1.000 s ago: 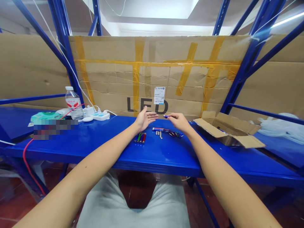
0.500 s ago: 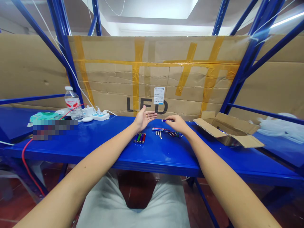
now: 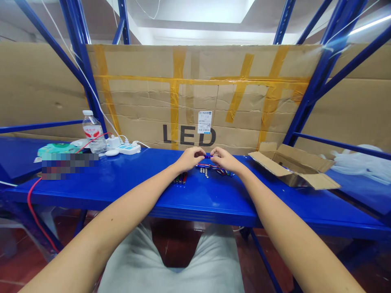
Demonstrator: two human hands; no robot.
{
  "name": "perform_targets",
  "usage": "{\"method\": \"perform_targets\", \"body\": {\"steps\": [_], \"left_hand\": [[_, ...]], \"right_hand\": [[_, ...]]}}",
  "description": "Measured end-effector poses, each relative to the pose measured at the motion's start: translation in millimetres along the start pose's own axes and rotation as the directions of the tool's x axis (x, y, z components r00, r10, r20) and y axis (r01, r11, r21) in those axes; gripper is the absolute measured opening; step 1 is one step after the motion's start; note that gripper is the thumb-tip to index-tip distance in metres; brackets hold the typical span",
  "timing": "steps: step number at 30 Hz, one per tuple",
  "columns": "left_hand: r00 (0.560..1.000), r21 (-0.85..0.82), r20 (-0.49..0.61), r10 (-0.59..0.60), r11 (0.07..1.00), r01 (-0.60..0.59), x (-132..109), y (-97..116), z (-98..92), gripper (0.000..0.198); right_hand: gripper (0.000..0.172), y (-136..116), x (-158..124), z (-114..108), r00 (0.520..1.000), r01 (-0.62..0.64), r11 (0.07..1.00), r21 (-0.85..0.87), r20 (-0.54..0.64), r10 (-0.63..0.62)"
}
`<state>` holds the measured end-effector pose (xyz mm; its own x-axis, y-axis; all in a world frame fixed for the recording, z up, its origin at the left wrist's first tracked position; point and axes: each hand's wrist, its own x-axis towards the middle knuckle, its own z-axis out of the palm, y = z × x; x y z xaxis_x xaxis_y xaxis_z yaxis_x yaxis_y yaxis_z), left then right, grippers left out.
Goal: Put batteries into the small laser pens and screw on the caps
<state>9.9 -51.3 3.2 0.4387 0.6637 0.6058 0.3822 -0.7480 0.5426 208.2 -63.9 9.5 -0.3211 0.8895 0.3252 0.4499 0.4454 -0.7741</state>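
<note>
Above the back half of the blue table, my left hand (image 3: 190,159) and my right hand (image 3: 225,159) meet at a slim purple mini flashlight (image 3: 208,156). The fingertips of each hand pinch one end, so only its middle shows. Just below my hands lie a red and blue mini flashlight (image 3: 207,166), several small silver button cells (image 3: 203,171) in rows and a little heap of dark metal clips or rings (image 3: 224,172). Several coloured tubes (image 3: 181,178) in green, purple and red lie side by side, partly covered by my left wrist.
An open cardboard box (image 3: 293,165) stands on the right. To the left are a water bottle (image 3: 93,132), a white power strip (image 3: 128,147) and a wipes pack (image 3: 58,149). A large taped cardboard sheet (image 3: 146,101) closes off the back.
My left hand, open with fingers spread before, has closed on the left end of the purple flashlight. My right hand has shifted slightly left, still holding it.
</note>
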Motion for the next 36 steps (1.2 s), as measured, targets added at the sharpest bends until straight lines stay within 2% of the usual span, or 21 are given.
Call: {"method": "perform_targets", "body": {"steps": [4, 6, 13, 19, 24, 26, 29, 36], "left_hand": [[0.998, 0.097, 0.028, 0.062, 0.993, -0.065, 1, -2, -1.5, 0.013], [0.997, 0.126, 0.040, 0.065, 0.990, -0.070, 1, -3, -1.5, 0.013], [1.000, 0.150, 0.003, -0.016, 0.989, 0.016, 2, -5, -5.7, 0.017], [0.997, 0.131, -0.012, -0.073, 0.989, 0.074, 8, -13, -5.1, 0.016], [0.992, 0.201, -0.015, -0.122, 0.972, 0.122, 16, -19, -2.5, 0.013], [0.989, 0.221, 0.001, -0.147, 0.965, 0.143, 18, -22, -1.1, 0.012], [0.981, 0.220, 0.043, -0.189, 0.960, 0.175, 21, -27, 1.7, 0.010], [0.960, 0.256, 0.109, -0.258, 0.940, 0.224, 22, -27, 6.6, 0.009]], "right_hand": [[0.016, -3, 0, 4, 0.994, -0.054, 0.989, 0.138, 0.098, 0.041], [0.015, -2, 1, 5, 0.993, -0.054, 0.988, 0.145, 0.108, 0.038], [0.021, 12, 9, 0, 0.998, 0.030, 0.999, -0.024, -0.051, -0.031], [0.013, 23, 16, -5, 0.985, -0.006, 0.990, -0.142, -0.170, -0.018], [0.025, 29, 20, -6, 0.963, 0.007, 0.970, -0.244, -0.259, -0.072], [0.021, 28, 20, -7, 0.963, 0.003, 0.932, -0.362, -0.251, -0.100], [0.020, 26, 19, -7, 0.975, -0.037, 0.870, -0.492, -0.209, -0.077], [0.028, 31, 22, -4, 0.988, -0.068, 0.821, -0.566, -0.150, -0.021]]}}
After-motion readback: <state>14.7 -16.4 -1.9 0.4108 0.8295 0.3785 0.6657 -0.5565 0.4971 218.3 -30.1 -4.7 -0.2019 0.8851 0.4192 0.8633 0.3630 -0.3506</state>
